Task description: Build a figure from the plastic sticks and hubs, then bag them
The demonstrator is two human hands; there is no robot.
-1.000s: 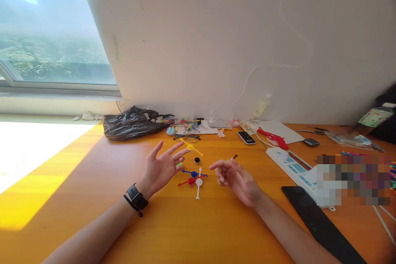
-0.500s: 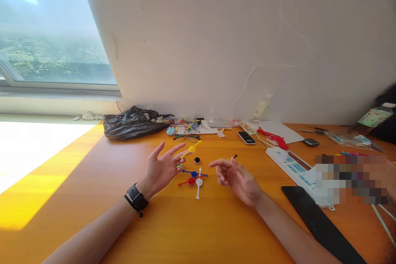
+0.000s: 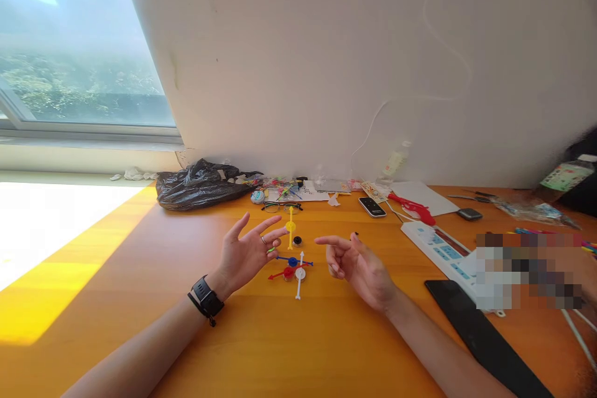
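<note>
My left hand (image 3: 249, 254) is palm up with its fingers spread and holds nothing. Close by its fingertips stands a yellow arrow spinner (image 3: 291, 227), its arrow pointing away from me. Something green (image 3: 271, 250) shows partly behind the fingers. My right hand (image 3: 359, 270) has the index finger stretched out toward the spinners, the other fingers curled, and nothing visible in it. Between the hands, a blue arrow spinner (image 3: 292, 262), a red one (image 3: 288, 273) and a white one (image 3: 300, 274) sit bunched on the table. A small black round piece (image 3: 297, 241) lies behind them.
A black plastic bag (image 3: 200, 186), glasses (image 3: 282, 206) and a white-and-black device (image 3: 372, 207) line the back. To the right are a red toy gun (image 3: 415, 208), a power strip (image 3: 438, 249) and a long black flat object (image 3: 480, 329). Another person's blurred hand is at far right.
The yellow arrow has turned from a slant to pointing straight away from me. Both my hands have stayed almost where they were.
</note>
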